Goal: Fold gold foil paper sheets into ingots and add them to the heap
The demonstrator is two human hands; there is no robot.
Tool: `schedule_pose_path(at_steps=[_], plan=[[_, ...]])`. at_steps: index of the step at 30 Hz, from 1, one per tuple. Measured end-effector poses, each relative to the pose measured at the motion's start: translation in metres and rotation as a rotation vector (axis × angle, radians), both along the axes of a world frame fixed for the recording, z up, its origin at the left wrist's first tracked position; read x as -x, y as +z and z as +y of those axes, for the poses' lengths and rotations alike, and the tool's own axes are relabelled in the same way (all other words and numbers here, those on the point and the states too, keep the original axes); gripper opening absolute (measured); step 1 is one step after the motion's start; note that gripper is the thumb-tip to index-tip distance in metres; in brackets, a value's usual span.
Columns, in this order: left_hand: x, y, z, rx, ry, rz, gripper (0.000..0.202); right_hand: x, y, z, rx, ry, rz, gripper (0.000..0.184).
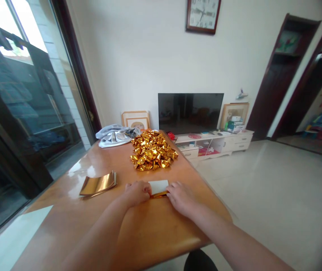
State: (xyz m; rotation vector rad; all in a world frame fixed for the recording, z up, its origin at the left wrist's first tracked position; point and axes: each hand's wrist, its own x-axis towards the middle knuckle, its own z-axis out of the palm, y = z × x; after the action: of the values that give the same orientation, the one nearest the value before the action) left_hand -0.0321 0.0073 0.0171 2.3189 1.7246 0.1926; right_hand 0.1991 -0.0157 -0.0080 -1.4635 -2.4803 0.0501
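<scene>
Gripping a white-and-gold sheet (159, 186) low over the near part of the surface (152, 233), pinching its left end with the left hand (138, 192) and its right end with the right hand (181, 197). Holding it white side up, showing gold along its folded 6 o'clock edge. Facing, from there, a heap of folded gold pieces (152, 152) at 12 o'clock, standing in the way straight ahead. Having a curved stack of gold sheets (97, 183) at 9 o'clock, a large pale sheet (11, 237) at 8 and piled cloth (112, 137) at 11, just beside the heap. Looking beyond to a television (190, 113) at 1 o'clock and a white cabinet (228, 145) at 2. Reading blurred numerals on the wall clock (203, 17), high toward 1 o'clock.
</scene>
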Motion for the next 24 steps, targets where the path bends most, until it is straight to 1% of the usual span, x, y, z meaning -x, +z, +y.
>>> schedule_pose_path(at_steps=[3,6,9,12,15,19,21,24], plan=[[0.001,0.001,-0.004,-0.041,-0.014,0.012,0.021,0.000,0.001,0.002,-0.034,0.031,-0.061,0.035],[0.000,-0.001,-0.012,-0.095,-0.012,0.018,0.023,0.000,0.002,0.003,-0.022,0.032,-0.054,0.035],[-0.002,-0.005,-0.022,-0.224,-0.018,-0.009,0.028,-0.001,0.003,0.003,0.002,0.012,-0.022,0.036],[-0.005,-0.005,-0.034,-0.366,-0.062,-0.051,0.037,-0.003,0.002,0.001,-0.004,0.001,0.023,0.038],[-0.009,0.002,-0.044,-0.421,-0.119,-0.061,0.040,-0.006,0.006,-0.003,-0.009,0.020,0.078,0.036],[-0.014,0.017,-0.056,-0.466,-0.150,-0.056,0.029,-0.013,0.018,-0.014,-0.041,0.053,0.104,0.036],[-0.016,0.023,-0.062,-0.491,-0.164,-0.057,0.027,-0.016,0.026,-0.021,-0.069,0.067,0.114,0.037],[-0.017,0.028,-0.074,-0.531,-0.176,-0.066,0.034,-0.022,0.036,-0.031,-0.068,0.082,0.140,0.036]])
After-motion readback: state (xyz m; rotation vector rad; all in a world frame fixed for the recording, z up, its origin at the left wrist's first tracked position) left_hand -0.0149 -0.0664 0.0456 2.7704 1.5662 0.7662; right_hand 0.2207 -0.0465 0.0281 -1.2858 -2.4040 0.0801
